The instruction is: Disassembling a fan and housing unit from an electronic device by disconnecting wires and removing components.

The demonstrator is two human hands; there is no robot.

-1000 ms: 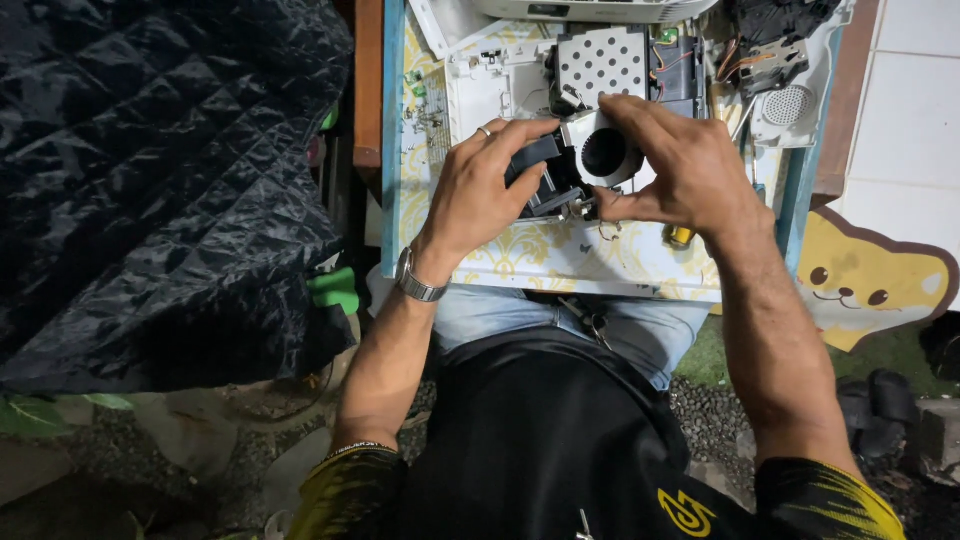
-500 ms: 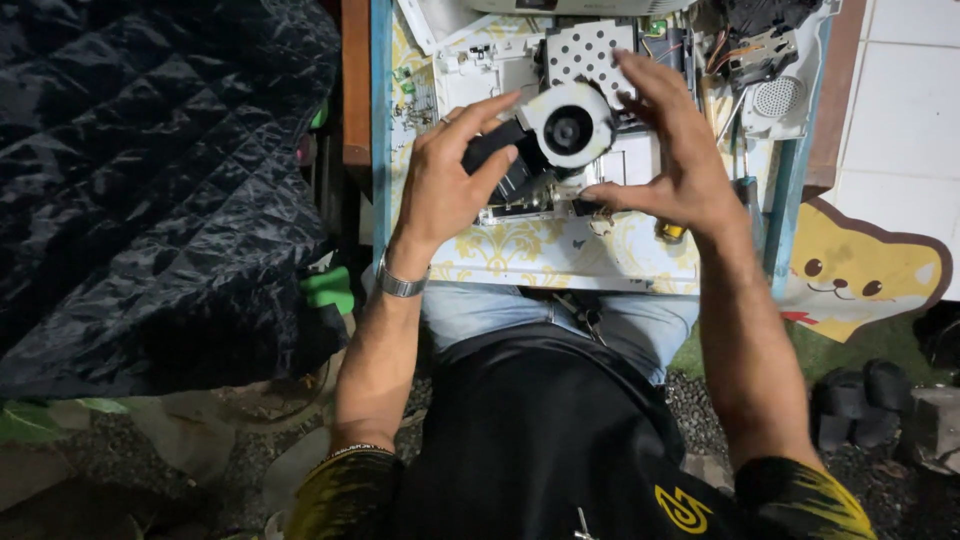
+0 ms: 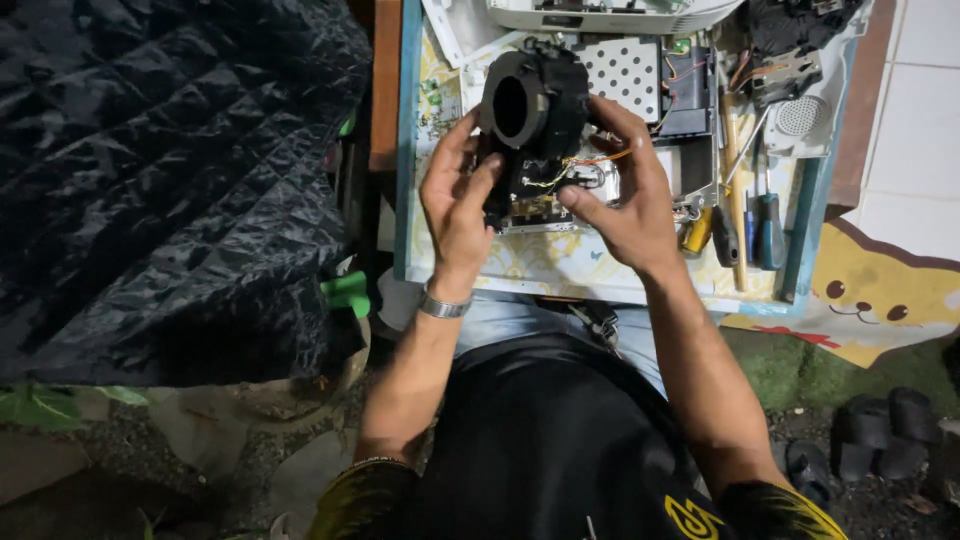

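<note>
My left hand (image 3: 458,205) grips the left side of the black lens block (image 3: 530,110), fingers curled onto it. My right hand (image 3: 625,200) holds its right side, thumb pressed near the circuit board (image 3: 540,205) and thin wires (image 3: 575,165) at its lower end. I hold the block up over the table (image 3: 560,265). Behind it lies a perforated plate (image 3: 625,70). Screwdrivers (image 3: 760,225) lie to my right.

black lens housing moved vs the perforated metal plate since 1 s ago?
Yes. The black lens housing has come up, now beside the perforated plate; earlier it sat below it.
</note>
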